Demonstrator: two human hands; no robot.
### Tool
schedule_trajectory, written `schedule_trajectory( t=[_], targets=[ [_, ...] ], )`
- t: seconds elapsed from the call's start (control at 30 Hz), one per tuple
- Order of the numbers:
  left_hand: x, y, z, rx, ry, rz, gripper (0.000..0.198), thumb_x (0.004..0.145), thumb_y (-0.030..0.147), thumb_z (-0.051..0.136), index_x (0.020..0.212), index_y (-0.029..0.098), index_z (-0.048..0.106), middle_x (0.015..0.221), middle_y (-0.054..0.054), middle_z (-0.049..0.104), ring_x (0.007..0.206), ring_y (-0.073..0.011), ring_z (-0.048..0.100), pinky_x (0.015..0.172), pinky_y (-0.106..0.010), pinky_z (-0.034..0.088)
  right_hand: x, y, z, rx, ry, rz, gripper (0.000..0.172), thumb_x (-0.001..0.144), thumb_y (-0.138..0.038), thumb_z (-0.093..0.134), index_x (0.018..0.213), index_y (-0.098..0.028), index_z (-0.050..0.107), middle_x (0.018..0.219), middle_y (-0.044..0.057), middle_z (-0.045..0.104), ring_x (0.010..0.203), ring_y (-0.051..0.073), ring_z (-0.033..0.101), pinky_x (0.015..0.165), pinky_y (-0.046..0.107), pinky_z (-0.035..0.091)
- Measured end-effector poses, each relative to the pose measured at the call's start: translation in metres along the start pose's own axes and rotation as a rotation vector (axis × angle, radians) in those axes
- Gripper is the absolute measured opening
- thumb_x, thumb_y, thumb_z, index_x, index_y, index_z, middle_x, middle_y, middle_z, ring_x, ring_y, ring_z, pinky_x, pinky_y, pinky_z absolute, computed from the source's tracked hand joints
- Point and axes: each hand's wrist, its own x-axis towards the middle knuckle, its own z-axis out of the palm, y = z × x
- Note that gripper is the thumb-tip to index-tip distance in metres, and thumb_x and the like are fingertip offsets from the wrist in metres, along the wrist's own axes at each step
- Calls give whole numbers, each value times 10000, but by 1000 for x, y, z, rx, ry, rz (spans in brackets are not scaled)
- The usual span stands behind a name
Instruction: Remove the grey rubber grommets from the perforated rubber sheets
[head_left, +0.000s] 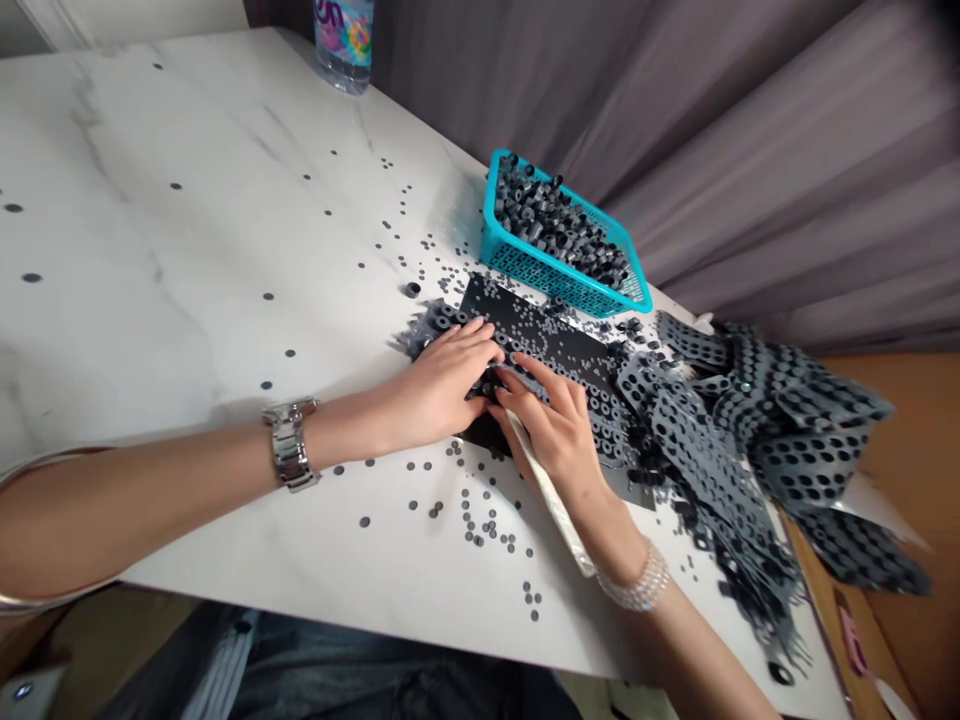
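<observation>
A black foam sheet (555,340) covered with small ring-shaped pieces lies on the white marble table (187,250). My left hand (442,385) rests on the sheet's near left part, fingers curled down onto the rings. My right hand (559,425) lies beside it, fingertips pressed on the rings. It grips a white stick-like tool (551,500) that runs back along the wrist. The two hands' fingertips nearly touch.
A teal basket (525,265) full of dark rings stands behind the sheet. A heap of punched grey foam strips (757,420) spreads at the right, over the table edge. Small black discs (480,525) are scattered about. A water bottle (343,40) stands far back.
</observation>
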Motion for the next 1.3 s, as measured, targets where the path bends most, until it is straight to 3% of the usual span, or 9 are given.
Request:
schedule_trajectory(
  t=[0.33, 0.63, 0.7, 0.9, 1.0, 1.13, 1.3],
  targets=[
    [0, -3, 2, 1, 4, 23, 425, 820, 183, 545, 1243, 154, 519, 1553, -144, 357, 1478, -246, 211, 1191, -442, 257, 1, 1, -3, 7, 4, -38, 38, 928, -161, 567, 916, -195, 579, 1129, 100, 726, 1201, 243, 586, 892, 365, 440],
    [-1, -1, 1, 17, -5, 20, 428, 837, 178, 536, 1262, 126, 512, 1551, -158, 353, 1478, -251, 208, 1194, -434, 244, 3, -1, 3, -73, -49, -39, 144, 963, -114, 457, 918, -204, 561, 1157, 113, 696, 1258, 226, 523, 913, 360, 427],
    [-2, -2, 1, 16, 8, 32, 407, 848, 189, 534, 1252, 139, 517, 1551, -144, 360, 1477, -250, 211, 1191, -444, 249, 3, 0, 5, -104, -43, 10, 185, 968, -94, 408, 912, -202, 547, 1157, 130, 682, 1252, 228, 523, 899, 362, 433],
    [-4, -5, 3, 6, 4, 42, 384, 865, 209, 548, 1246, 167, 513, 1573, -132, 321, 1484, -253, 182, 1190, -457, 250, -9, 15, -5, -174, -1, 366, 140, 961, -126, 413, 970, -206, 528, 1024, 125, 704, 1250, 294, 527, 920, 453, 423],
    [-2, -2, 0, 6, -33, 25, 400, 849, 202, 579, 1242, 163, 516, 1577, -152, 299, 1484, -269, 169, 1181, -478, 262, -17, 17, -12, -118, 36, 421, 72, 950, -175, 484, 977, -211, 540, 1115, 128, 695, 1285, 293, 507, 951, 460, 423],
    [0, 3, -8, 15, -46, 16, 375, 830, 210, 615, 1194, 152, 547, 1551, -166, 349, 1473, -295, 203, 1161, -489, 297, -22, 11, -14, -50, 90, 392, 45, 927, -192, 544, 959, -219, 562, 1233, 121, 661, 1285, 288, 513, 940, 453, 437],
    [-5, -3, -11, 102, 30, 84, 288, 871, 220, 568, 1152, 155, 576, 1557, -152, 345, 1479, -286, 189, 1162, -463, 298, -19, -1, -12, 31, 69, 159, 143, 894, -116, 588, 987, -222, 561, 1145, 91, 716, 1213, 247, 573, 888, 388, 443]
  ],
)
